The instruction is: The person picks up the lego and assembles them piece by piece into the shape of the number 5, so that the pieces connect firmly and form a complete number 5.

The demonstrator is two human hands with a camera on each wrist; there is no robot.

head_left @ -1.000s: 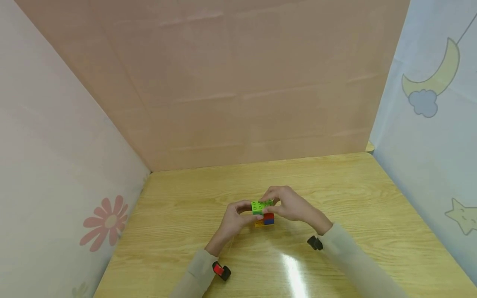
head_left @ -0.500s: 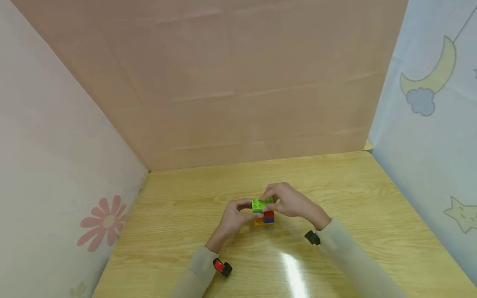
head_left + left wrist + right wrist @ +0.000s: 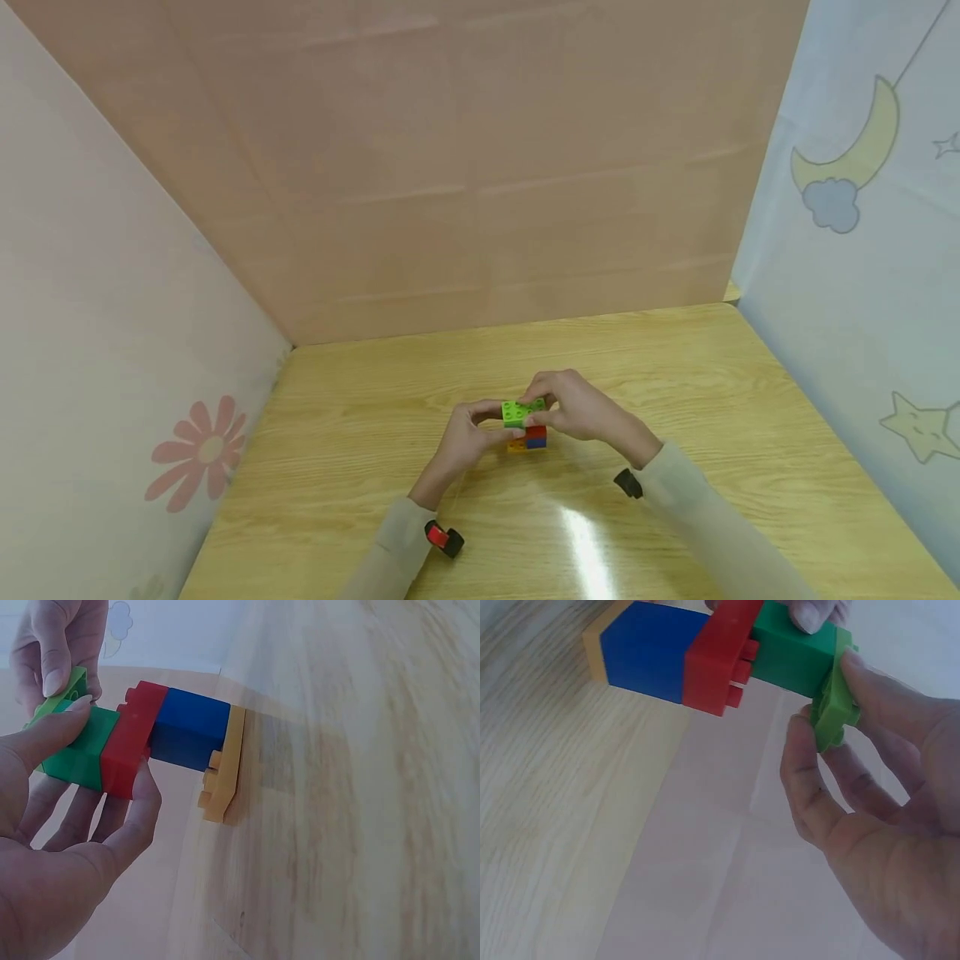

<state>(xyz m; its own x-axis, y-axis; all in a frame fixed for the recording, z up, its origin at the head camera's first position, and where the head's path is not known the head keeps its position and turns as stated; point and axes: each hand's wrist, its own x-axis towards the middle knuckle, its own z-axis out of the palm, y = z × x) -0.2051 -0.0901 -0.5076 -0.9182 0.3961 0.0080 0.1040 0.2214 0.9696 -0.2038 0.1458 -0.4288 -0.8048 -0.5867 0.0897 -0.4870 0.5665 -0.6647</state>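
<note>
A stack of toy building bricks stands on the table, in the middle of the head view. From the bottom it has a thin orange brick (image 3: 228, 772), a blue brick (image 3: 191, 729), a red brick (image 3: 135, 736), a dark green brick (image 3: 793, 649) and a light green brick (image 3: 517, 411) on top. My left hand (image 3: 461, 439) grips the dark green brick, thumb on its near side, with fingers also along the red one. The right hand (image 3: 579, 408) pinches the light green brick at its right end, which juts past the dark green brick. Fingers partly cover both green bricks.
The wooden table (image 3: 360, 433) reaches back to a tan paper backdrop (image 3: 480, 208). A white wall panel with a flower (image 3: 206, 450) flanks it on the left, another with a moon (image 3: 862, 150) on the right. Black straps (image 3: 444, 539) hang at both cuffs.
The head view has shifted slightly. Both hands keep nearly the same hold on the brick stack, and little else differs.
</note>
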